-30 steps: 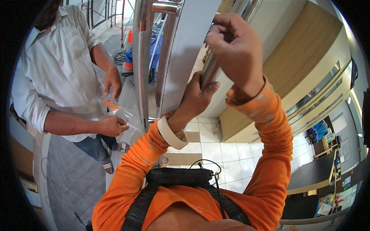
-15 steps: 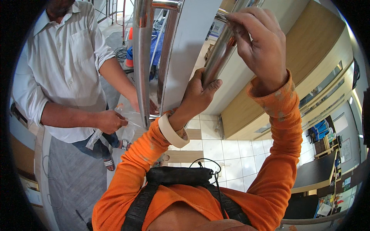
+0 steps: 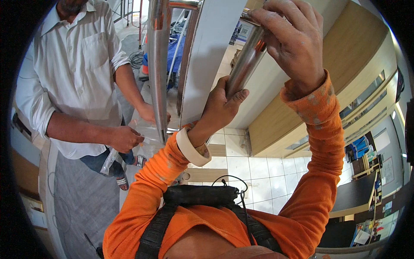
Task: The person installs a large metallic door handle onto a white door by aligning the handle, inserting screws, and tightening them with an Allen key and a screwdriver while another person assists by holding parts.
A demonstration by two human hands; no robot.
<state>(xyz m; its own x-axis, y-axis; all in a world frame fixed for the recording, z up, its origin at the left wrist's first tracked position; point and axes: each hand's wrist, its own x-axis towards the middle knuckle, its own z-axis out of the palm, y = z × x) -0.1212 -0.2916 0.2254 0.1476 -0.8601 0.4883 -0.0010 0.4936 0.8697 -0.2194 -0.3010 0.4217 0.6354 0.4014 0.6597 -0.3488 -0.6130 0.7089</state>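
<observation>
Where the right hand (image 3: 297, 39) bunches its fingers: at the top end of the tubular steel pull handle (image 3: 246, 64), upper right of centre, beside the steel standoff (image 3: 248, 18); whether they pinch something there I cannot tell
Left hand (image 3: 222, 110): wrapped round the handle lower down, just above the middle of the frame
Step in hand: apparently working at that top end, the left hand steadying the tube
Next move: would seem to call for a firm left hold and right fingertips lined up with the standoff
White door panel (image 3: 211, 56): upper centre, just left of the handle, a second steel pull handle (image 3: 159, 56) on its other side
Co-worker (image 3: 79, 64): left of the frame, one hand (image 3: 126, 139) holding clear plastic wrapping (image 3: 111, 162)
Blue sheeting (image 3: 174, 45): farther off, upper left of centre
</observation>
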